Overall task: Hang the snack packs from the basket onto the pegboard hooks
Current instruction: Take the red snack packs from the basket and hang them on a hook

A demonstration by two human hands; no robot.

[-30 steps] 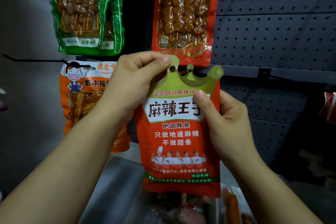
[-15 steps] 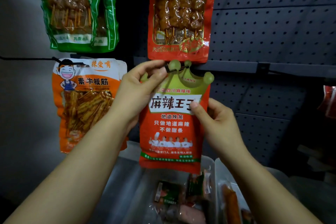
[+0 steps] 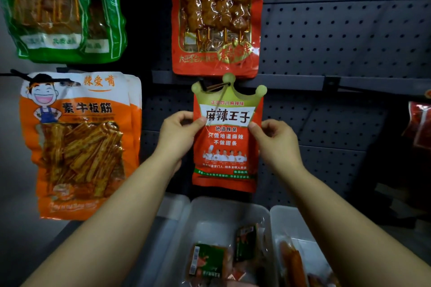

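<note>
My left hand (image 3: 179, 134) and right hand (image 3: 276, 138) pinch the side edges of the crown-topped red snack pack (image 3: 227, 147), light, crinkly and floppy, its hole on the pegboard hook (image 3: 215, 86).

Both bare forearms reach up and forward from the bottom corners, angling in toward the red crown-top pack (image 3: 227, 144). The left hand (image 3: 178, 136) sits at the pack's left edge, thumb laid over the front and fingers (image 3: 184, 116) curled behind, pinching it. The right hand (image 3: 277, 141) mirrors that on the pack's right edge, thumb tip on the front, fingers bent round the back. Wrists look pretty straight, hands level with each other.
</note>
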